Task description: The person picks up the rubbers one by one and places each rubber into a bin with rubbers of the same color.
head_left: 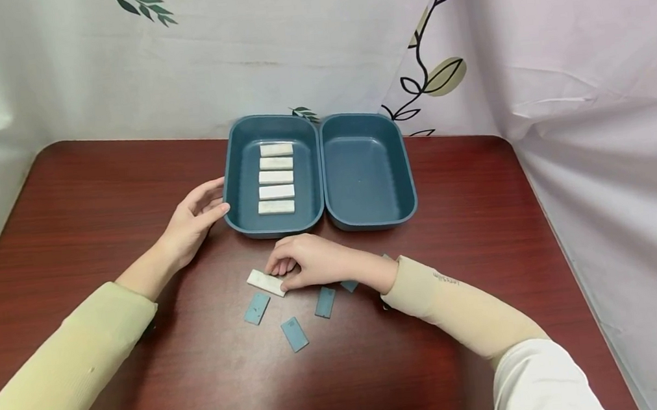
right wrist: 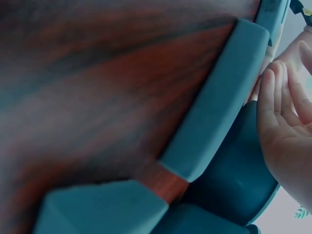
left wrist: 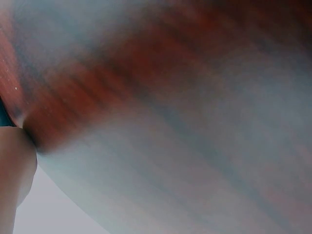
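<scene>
Close to the near edge of two joined blue trays, my right hand (head_left: 312,260) pinches a white rectangular tile (head_left: 263,281) between thumb and fingertips, at its right end and far edge. My left hand (head_left: 189,223) rests against the outer left wall of the left tray (head_left: 244,180), fingers extended and thumb at the rim. Inside that tray several white tiles (head_left: 276,191) lie in a column. Around the right hand several blue tiles (head_left: 294,333) are scattered on the table, some partly hidden under the forearm. One blue tile (right wrist: 219,97) appears large in the right wrist view.
The right tray (head_left: 364,176) stands beside the left one, with bare floor showing. Both sit on a dark red wooden table (head_left: 126,170), near its far edge. White patterned cloth (head_left: 319,36) hangs behind the table, and more drapes down its right side.
</scene>
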Demonstrator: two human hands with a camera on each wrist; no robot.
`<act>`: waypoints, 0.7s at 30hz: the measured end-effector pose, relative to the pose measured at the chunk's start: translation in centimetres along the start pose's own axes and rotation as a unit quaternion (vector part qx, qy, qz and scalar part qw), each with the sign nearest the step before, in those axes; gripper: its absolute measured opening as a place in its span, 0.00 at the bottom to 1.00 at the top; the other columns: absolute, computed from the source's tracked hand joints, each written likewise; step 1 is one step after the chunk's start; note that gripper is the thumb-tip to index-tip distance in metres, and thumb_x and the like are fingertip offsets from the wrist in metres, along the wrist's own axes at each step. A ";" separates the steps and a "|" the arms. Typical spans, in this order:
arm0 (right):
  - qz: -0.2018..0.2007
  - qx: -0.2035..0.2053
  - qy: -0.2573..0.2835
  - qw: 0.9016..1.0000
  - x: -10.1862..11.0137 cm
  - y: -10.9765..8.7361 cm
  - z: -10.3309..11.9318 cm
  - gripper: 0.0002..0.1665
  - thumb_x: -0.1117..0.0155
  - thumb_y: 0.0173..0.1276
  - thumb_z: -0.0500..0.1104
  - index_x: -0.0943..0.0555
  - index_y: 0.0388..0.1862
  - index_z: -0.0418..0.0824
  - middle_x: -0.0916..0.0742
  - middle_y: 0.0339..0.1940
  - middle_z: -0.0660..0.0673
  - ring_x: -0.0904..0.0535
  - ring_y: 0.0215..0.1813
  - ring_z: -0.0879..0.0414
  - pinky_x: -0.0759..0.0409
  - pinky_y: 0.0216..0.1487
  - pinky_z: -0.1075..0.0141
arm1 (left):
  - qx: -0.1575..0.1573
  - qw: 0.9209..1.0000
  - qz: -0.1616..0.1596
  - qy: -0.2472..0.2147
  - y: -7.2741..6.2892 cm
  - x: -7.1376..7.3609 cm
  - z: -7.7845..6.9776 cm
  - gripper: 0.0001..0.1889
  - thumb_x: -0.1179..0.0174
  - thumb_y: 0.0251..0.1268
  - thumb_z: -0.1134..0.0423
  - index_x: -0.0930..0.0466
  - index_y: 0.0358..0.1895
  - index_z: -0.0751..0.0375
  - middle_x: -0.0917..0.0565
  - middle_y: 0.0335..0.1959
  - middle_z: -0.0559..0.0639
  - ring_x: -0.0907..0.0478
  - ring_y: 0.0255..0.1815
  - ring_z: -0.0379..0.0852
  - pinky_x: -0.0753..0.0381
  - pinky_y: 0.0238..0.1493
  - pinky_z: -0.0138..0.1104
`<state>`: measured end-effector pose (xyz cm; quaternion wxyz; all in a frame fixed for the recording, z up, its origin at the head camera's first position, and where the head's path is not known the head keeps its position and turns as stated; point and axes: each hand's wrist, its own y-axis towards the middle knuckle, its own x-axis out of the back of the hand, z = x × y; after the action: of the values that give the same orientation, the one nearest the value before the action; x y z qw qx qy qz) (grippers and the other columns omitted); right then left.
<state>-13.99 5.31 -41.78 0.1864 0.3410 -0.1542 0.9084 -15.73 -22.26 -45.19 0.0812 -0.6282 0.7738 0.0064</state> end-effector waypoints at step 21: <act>0.008 -0.015 -0.006 1.000 -0.8 0.8 -0.5 0.29 0.17 0.64 0.42 0.15 0.63 0.38 0.13 0.55 0.45 0.15 0.53 0.57 0.22 0.55 0.79 | -0.012 1.000 -0.005 0.011 0.0 -0.1 0.0 0.27 0.43 0.81 0.69 0.31 0.79 0.57 0.22 0.64 0.38 0.21 0.61 0.34 0.23 0.62 0.21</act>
<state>-14.05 4.56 -42.78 0.1828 0.3423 -0.1715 0.9055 -15.69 -22.22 -45.19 0.0652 -0.6327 0.7716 0.0087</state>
